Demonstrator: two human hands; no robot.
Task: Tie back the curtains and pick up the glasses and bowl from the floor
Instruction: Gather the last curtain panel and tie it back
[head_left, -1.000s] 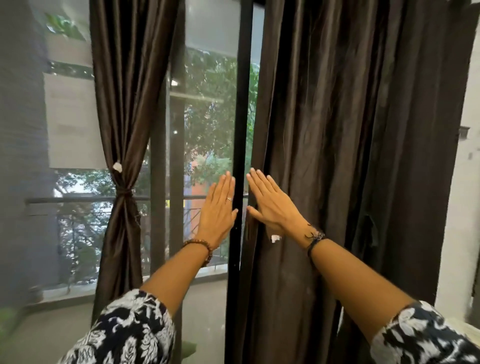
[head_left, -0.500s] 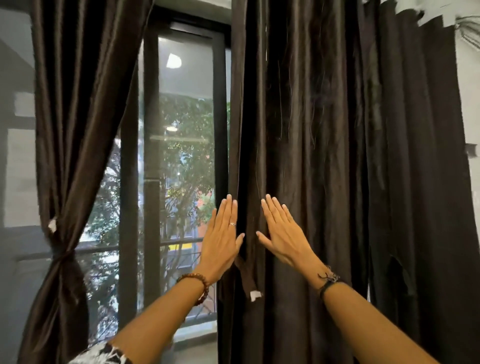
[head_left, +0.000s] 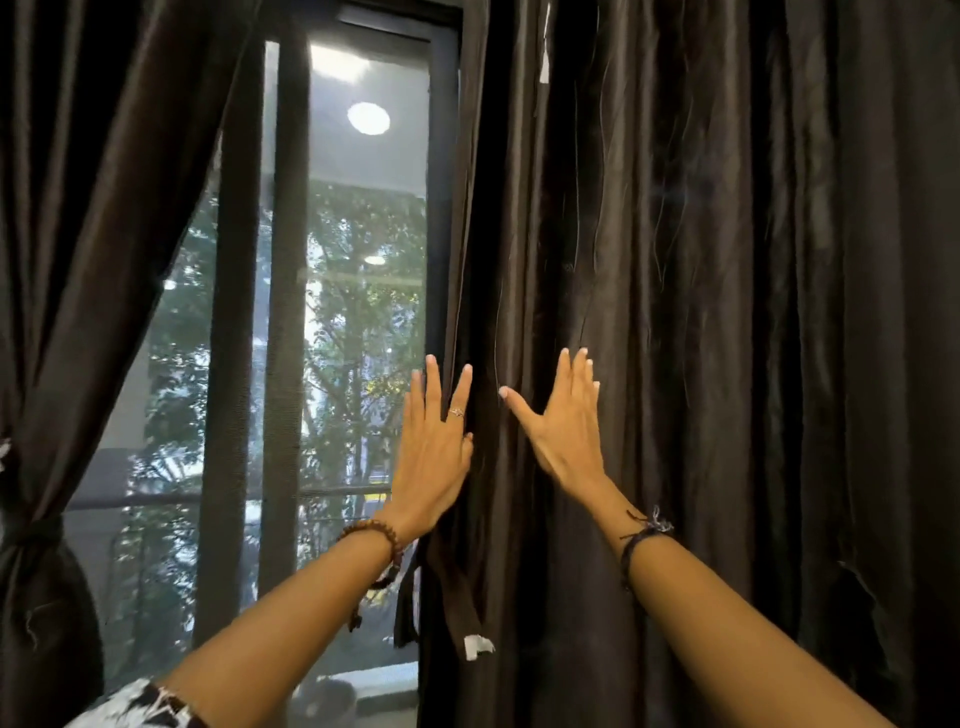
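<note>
— Head view: what is seen, from the biggest thing down?

— A dark right curtain (head_left: 727, 312) is hung loose beside the window (head_left: 343, 312); a left curtain (head_left: 78, 260) across the glass is already tied back. A strap (head_left: 462, 608) with a white tag dangles at the loose curtain's window-side edge.

— And the hands?

— The left hand (head_left: 434, 447) is laid flat on that edge, fingers straight; the right hand (head_left: 563, 421) is spread flat on the folds. Nothing is grasped. Glasses and bowl are not shown.

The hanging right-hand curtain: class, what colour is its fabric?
The satin-like right curtain is dark brown with a slight sheen, seen in the head view.
</note>
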